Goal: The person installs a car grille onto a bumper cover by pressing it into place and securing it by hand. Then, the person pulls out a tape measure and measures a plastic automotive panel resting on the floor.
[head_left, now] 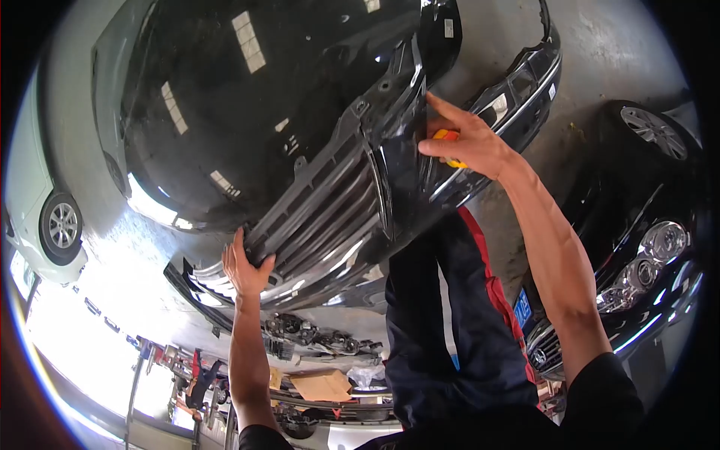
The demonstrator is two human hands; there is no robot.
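Gripping a yellow-and-red object [454,162], the right hand [477,147] extends its index finger to black bodywork [405,154]; the left hand [248,271], fingers open, touches the grille [330,206], which lies between both hands.

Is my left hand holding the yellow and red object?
No, the right hand holds the yellow and red object, while the left hand touches the grille.
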